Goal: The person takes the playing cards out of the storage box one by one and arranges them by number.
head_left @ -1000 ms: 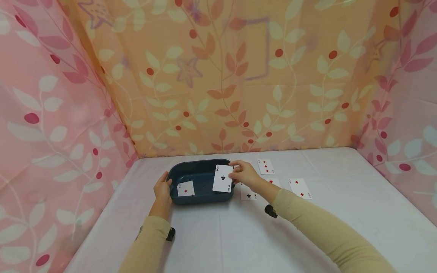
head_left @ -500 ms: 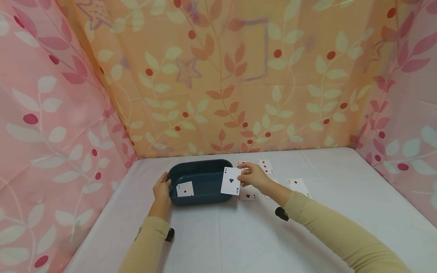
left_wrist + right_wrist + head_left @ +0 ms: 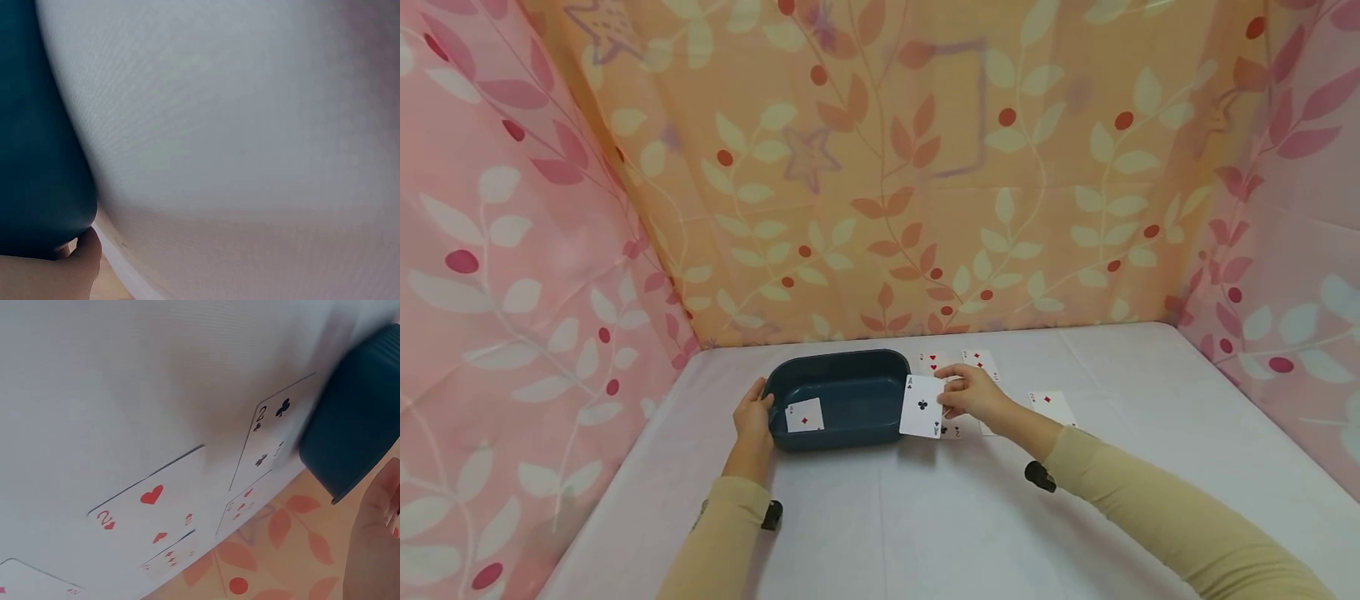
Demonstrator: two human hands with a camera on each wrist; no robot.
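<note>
My left hand [image 3: 750, 419] grips the left end of a dark blue oblong plastic tub [image 3: 850, 437] on the white table. In the tub's left part lies a playing card [image 3: 805, 415] with a red diamond in its middle. My right hand [image 3: 976, 398] pinches the ace of clubs [image 3: 919, 408] by its right edge, face up, overlapping the tub's right end in the head view. The two of clubs [image 3: 265, 440] lies beside the tub, partly behind the held ace in the head view. In the right wrist view, the held card is not seen.
Face-up cards lie right of the tub: the two of hearts [image 3: 150, 512], a three of diamonds [image 3: 981, 363], a card with red hearts [image 3: 932, 361] and a two of diamonds [image 3: 1051, 407]. A patterned cloth [image 3: 880, 167] hangs behind the table.
My right hand has moved right with the ace of clubs, from over the tub's right part to its right rim. My left hand and the tub have stayed in place.
</note>
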